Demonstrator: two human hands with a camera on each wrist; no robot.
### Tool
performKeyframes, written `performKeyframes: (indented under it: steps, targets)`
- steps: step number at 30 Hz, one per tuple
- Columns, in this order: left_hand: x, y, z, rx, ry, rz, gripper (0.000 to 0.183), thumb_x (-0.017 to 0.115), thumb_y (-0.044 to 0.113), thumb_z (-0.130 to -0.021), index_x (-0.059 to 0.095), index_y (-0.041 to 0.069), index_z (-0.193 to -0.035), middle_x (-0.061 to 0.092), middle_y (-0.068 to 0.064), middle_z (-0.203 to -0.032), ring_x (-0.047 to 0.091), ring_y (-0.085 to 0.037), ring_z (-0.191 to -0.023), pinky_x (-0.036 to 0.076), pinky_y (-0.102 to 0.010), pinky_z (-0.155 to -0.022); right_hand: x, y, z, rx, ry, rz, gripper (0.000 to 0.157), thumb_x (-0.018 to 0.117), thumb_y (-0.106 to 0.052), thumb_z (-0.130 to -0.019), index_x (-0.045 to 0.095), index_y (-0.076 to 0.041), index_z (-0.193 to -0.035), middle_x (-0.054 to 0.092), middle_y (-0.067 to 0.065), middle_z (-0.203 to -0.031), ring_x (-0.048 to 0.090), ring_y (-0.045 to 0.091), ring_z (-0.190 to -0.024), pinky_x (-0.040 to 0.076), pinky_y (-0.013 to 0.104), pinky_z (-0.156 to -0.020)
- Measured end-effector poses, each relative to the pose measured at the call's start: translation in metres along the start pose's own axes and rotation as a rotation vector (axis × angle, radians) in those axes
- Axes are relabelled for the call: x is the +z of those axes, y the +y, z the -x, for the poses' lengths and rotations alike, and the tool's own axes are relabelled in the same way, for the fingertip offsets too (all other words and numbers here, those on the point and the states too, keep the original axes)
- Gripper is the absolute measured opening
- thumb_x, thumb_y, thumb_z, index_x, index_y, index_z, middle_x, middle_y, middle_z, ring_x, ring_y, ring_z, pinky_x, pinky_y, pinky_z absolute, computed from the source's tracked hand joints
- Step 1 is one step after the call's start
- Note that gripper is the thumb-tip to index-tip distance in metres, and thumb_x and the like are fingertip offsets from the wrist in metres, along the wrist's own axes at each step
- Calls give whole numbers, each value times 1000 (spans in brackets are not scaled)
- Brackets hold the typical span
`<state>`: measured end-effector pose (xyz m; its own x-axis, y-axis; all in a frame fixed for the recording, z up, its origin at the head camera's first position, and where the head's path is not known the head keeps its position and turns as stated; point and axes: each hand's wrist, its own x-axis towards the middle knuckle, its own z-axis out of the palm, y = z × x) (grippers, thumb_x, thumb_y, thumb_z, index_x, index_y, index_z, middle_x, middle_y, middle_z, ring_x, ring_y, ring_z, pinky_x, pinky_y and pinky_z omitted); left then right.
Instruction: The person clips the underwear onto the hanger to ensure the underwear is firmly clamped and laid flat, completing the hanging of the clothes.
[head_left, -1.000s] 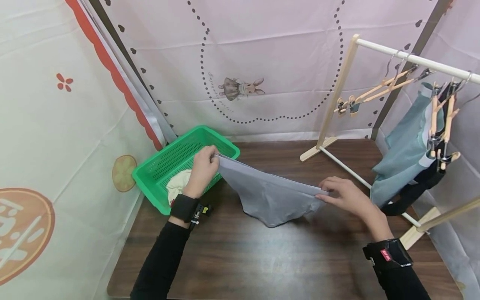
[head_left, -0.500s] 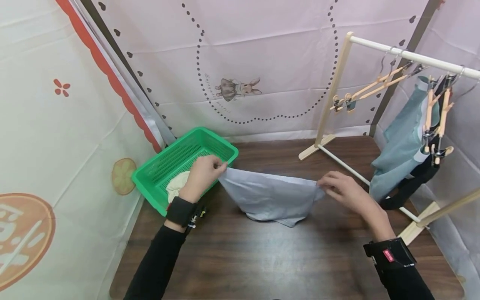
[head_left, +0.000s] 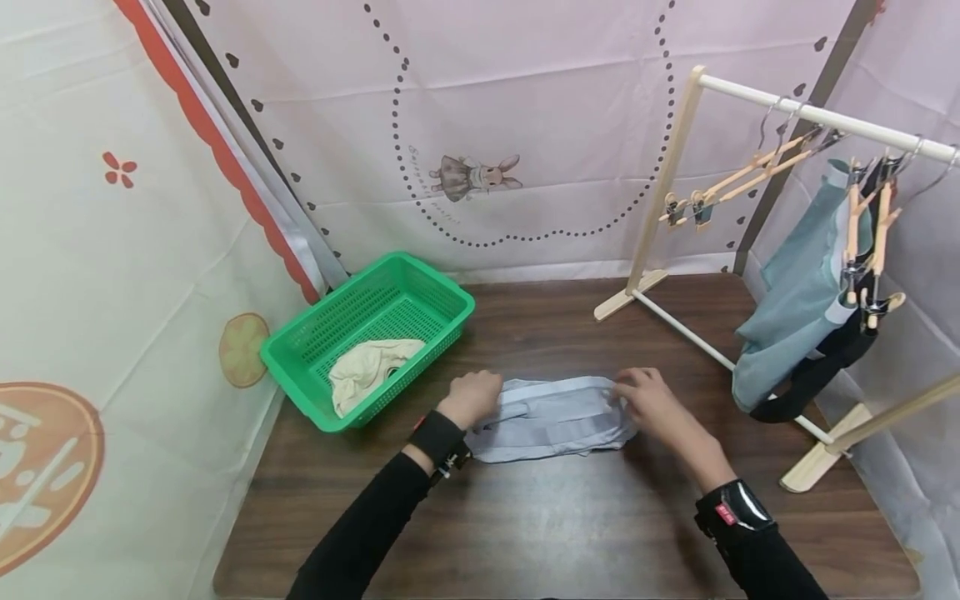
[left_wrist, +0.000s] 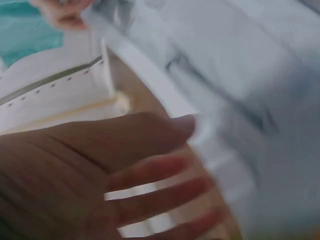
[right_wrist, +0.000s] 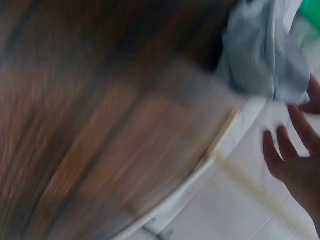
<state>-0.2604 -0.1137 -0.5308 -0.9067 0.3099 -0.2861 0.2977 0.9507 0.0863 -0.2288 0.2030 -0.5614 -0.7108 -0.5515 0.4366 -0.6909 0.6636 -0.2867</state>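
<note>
A light grey-blue garment (head_left: 555, 421) with a band along its far edge lies bunched on the table between both hands. My left hand (head_left: 471, 402) pinches its left end; in the left wrist view the thumb (left_wrist: 165, 131) lies over the band's edge, the other fingers below. At the opposite end my right hand (head_left: 651, 402) pinches a corner of the band between thumb and forefinger, while its remaining fingers spread apart in the right wrist view. Both wrist views are blurred.
A green plastic basket (head_left: 300, 337) holding a cream cloth (head_left: 367, 371) stands at the left. On the right is a wooden rack (head_left: 678, 158) with clip hangers (head_left: 757, 175), a teal garment (head_left: 795, 292) and a black garment (head_left: 840, 358). Printed fabric walls (head_left: 570, 125) border the brown table (head_left: 570, 525).
The garment has come down from being held stretched in the air onto the table. The left hand has moved right and nearer, away from the basket; the hands are closer together.
</note>
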Motion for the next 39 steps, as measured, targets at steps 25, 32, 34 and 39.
performKeyframes:
  steps: [25, 32, 34, 39]
  targets:
    - [20, 22, -56, 325, 1, 210, 39, 70, -3, -91, 63, 3, -129, 66, -15, -124, 63, -29, -116, 55, -37, -92, 39, -74, -14, -72, -143, -78, 27, 88, -12, -77, 76, -15, -101, 63, -4, -91, 63, 11, -77, 53, 27, -64]
    - [-47, -22, -47, 186, 254, 342, 39, 55, -14, -85, 76, 3, -113, 73, -13, -115, 68, -29, -97, 56, -35, -80, -16, -51, 1, -75, 23, -5, 28, 87, 0, -71, 78, -18, -91, 65, -5, -93, 65, 10, -78, 55, 30, -64]
    - [-74, -38, -39, 108, 303, 438, 37, 53, -12, -85, 78, 5, -105, 73, -12, -112, 66, -28, -82, 54, -33, -68, -36, -41, 6, -57, 86, 24, 29, 86, 3, -71, 78, -18, -90, 66, -4, -94, 67, 12, -78, 56, 33, -63]
    - [-133, -74, -19, 13, 361, 660, 32, 51, -2, -91, 79, 8, -103, 71, -12, -110, 60, -21, -63, 47, -28, -54, -79, -21, 8, -27, 216, 92, 29, 85, 7, -71, 78, -11, -93, 74, 1, -96, 72, 19, -81, 57, 38, -65]
